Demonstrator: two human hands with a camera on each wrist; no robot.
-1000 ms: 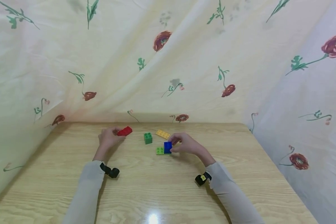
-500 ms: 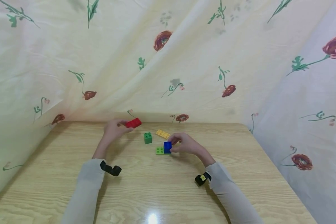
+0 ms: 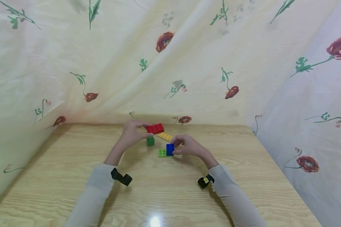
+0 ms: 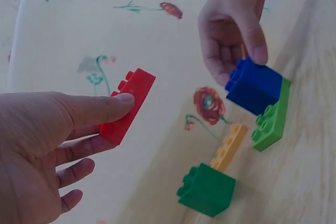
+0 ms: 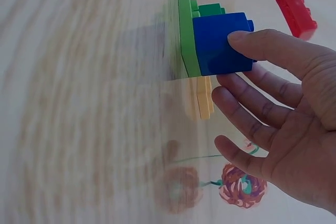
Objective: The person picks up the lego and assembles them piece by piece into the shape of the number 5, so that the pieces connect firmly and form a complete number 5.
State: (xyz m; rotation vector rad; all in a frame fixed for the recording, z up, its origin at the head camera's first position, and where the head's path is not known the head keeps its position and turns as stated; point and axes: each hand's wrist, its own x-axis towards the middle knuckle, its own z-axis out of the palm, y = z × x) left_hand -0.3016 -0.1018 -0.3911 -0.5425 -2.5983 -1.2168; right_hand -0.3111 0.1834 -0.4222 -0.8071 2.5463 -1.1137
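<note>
My left hand (image 3: 132, 134) pinches a red brick (image 3: 155, 128) (image 4: 127, 106) between thumb and fingers and holds it in the air above the dark green brick (image 3: 150, 140) (image 4: 206, 189). My right hand (image 3: 187, 146) (image 4: 231, 24) holds a blue brick (image 3: 170, 149) (image 5: 220, 44) with thumb and fingers. The blue brick sits on one end of a flat light green plate (image 3: 162, 153) (image 5: 185, 35) lying on the wooden table (image 3: 164, 189). The red brick (image 5: 295, 10) shows at the top of the right wrist view.
A flat yellow plate (image 3: 165, 136) (image 4: 229, 147) lies behind the blue brick, near the table's back edge. Flowered cloth (image 3: 170, 63) hangs behind the table and along both sides. The table's right edge (image 3: 272, 157) runs close to my right arm.
My left hand has lifted the red brick and carried it to the right, from the left of the dark green brick to above it. The right hand has stayed on the blue brick.
</note>
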